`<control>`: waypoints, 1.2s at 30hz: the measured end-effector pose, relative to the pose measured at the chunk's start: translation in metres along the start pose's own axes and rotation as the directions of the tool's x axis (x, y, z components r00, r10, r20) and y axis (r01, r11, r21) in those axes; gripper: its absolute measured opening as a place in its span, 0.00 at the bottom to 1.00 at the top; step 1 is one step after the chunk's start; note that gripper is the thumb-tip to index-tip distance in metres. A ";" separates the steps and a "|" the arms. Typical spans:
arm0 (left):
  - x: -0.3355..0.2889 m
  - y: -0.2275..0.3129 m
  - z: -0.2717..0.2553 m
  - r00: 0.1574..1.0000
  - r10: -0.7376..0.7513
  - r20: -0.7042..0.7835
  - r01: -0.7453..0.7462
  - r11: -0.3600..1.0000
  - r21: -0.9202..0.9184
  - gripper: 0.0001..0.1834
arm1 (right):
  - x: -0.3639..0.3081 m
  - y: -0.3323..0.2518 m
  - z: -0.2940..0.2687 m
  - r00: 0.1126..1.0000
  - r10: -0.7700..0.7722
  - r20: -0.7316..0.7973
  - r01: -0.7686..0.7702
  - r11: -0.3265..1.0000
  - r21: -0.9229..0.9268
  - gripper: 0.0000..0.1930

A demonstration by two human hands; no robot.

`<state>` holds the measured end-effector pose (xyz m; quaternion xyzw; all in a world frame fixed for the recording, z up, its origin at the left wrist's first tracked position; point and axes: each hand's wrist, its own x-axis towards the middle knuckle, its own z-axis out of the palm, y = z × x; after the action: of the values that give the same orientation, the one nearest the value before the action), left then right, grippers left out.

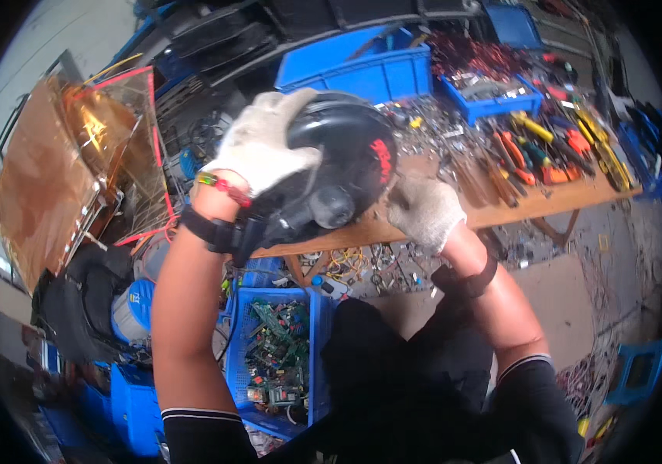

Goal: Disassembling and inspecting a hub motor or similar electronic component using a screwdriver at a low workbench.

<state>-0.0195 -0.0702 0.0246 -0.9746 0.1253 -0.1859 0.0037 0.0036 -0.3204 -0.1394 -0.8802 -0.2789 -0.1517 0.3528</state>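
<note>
A black, round, dome-shaped machine [350,143] with red lettering and a dark cylindrical knob stands at the near left part of the wooden workbench [563,193]. My left hand [265,139], in a whitish work glove, rests on the machine's left side, thumb apart and fingers curled over the top. What lies under its palm is hidden. Close by the machine's right edge is my right hand [426,209], also gloved, its fingers curled into a fist over the bench. Whatever those fingers hold, if anything, does not show.
Pliers and screwdrivers [528,158] lie at the right. Small metal scraps and a blue tray [493,104] sit behind, with a larger blue bin [354,69]. Below the bench, a blue crate [315,356] holds circuit boards. Framed amber sheets [48,170] stand left.
</note>
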 end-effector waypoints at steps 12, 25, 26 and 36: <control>0.076 0.041 0.012 0.980 -0.124 0.156 0.080 0.962 0.261 0.44 | 0.022 0.093 -0.004 0.898 0.315 0.308 -0.249 0.940 -0.234 0.22; 0.086 0.044 0.013 0.983 0.052 0.174 -0.087 0.975 0.205 0.38 | 0.012 0.159 -0.032 0.744 0.422 -0.517 -0.042 0.803 0.595 0.12; 0.086 0.041 0.015 0.977 0.132 0.168 -0.165 0.966 0.197 0.38 | 0.013 0.146 -0.029 0.698 0.500 -0.513 -0.043 0.744 0.667 0.12; 0.110 0.072 0.014 0.925 -0.003 0.380 -0.078 0.977 0.198 0.43 | 0.048 0.107 -0.008 0.480 0.300 -0.824 0.279 0.839 0.468 0.10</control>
<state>0.0667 -0.1672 0.0470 -0.9836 0.1207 -0.0066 0.1340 0.1052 -0.3713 -0.1692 -0.5391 -0.0837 -0.4905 0.6795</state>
